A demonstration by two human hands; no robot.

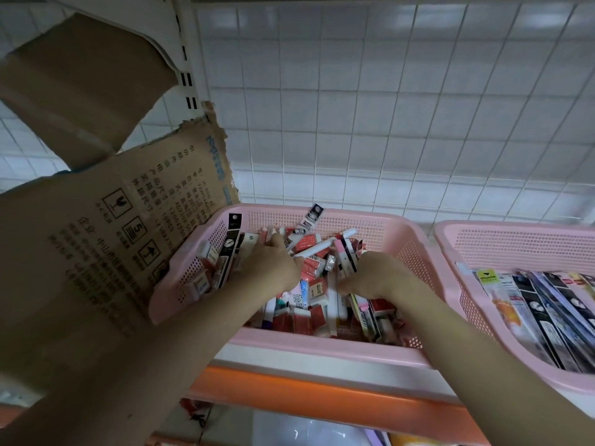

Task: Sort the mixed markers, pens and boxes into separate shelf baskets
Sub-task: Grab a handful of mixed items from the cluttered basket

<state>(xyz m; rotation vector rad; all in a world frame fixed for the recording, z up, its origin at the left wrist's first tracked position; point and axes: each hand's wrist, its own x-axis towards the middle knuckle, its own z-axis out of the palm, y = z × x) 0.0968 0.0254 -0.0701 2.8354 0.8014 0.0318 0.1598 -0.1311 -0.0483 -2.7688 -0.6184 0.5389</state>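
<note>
1. The light was dim and cool, falling evenly from above with no hard shadows.
2. A soft sheen lay on the white tiled wall (386,107) behind the wire grid.
3. The wide lens bowed the grid lines and stretched the forearms near the lower edge.
4. Fine print on the cardboard box (96,236) was soft, and the corners were blurred.
</note>
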